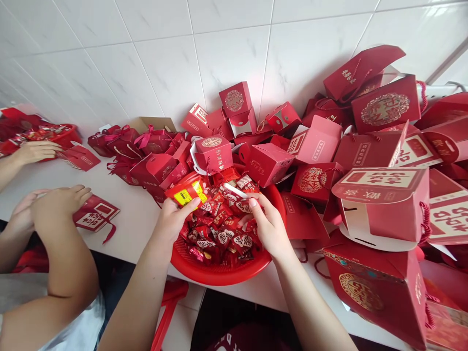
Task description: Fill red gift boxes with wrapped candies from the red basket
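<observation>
Over the red plastic basket [226,278], my left hand [171,222] pinches a small red packet with a yellow label [185,196] at its edge. My right hand [269,226] has thumb and fingers closed on a slim white strip [236,190], whose exact kind I cannot make out. Under both hands the basket holds many wrapped candies [223,237], mostly red with white printing. Part of the basket's far rim is hidden by the packet and by boxes leaning over it.
Open red gift boxes [310,139] crowd the white table along the tiled wall and to the right. Ribboned red bags [122,141] stand left. Two people's arms [62,234] are at the left, near a flat red box [96,213] and another red basket [69,136].
</observation>
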### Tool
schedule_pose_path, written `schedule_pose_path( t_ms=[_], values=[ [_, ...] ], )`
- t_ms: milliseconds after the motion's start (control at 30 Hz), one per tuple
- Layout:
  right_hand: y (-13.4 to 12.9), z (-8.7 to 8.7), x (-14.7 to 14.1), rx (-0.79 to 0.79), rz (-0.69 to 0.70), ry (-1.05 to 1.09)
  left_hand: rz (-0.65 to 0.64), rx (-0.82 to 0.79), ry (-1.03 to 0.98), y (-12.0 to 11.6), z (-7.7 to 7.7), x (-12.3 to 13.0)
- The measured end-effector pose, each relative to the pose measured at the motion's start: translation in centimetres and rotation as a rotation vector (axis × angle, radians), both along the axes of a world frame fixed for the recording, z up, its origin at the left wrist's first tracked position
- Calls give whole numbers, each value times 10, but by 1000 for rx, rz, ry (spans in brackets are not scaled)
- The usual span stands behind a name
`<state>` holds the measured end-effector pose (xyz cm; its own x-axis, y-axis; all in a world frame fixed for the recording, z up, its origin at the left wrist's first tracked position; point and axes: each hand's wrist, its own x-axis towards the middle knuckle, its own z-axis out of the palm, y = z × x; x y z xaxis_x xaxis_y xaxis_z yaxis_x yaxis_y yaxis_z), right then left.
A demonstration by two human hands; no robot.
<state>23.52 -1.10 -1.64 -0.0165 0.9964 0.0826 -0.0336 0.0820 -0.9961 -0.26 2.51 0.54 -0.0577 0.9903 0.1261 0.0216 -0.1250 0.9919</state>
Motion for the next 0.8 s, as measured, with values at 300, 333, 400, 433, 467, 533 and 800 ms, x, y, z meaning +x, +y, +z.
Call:
schedule_pose_path(
  t_ms=[300, 333, 400, 433, 467, 533, 800],
  values=[
    [-3, 3, 0, 188, 34, -105, -405, 372, 611, -10, 10, -4],
    [-3, 4, 0, 219, -13, -154, -522, 351, 638, -9, 15, -4],
    [-2, 6, -1, 285, -144, -194, -676, 331, 608, -2, 29, -3],
    [-2, 6, -1, 306, -198, -183, -687, 330, 570, 6, 38, -2],
    [-1, 6, -1, 318, -233, -160, -646, 317, 550, 17, 46, 0],
    [0, 5, 0, 315, -248, -123, -378, 264, 617, 46, 59, 5],
    [4, -1, 1, 268, -83, -176, 310, 226, 1219, 128, 51, 23]
  ],
)
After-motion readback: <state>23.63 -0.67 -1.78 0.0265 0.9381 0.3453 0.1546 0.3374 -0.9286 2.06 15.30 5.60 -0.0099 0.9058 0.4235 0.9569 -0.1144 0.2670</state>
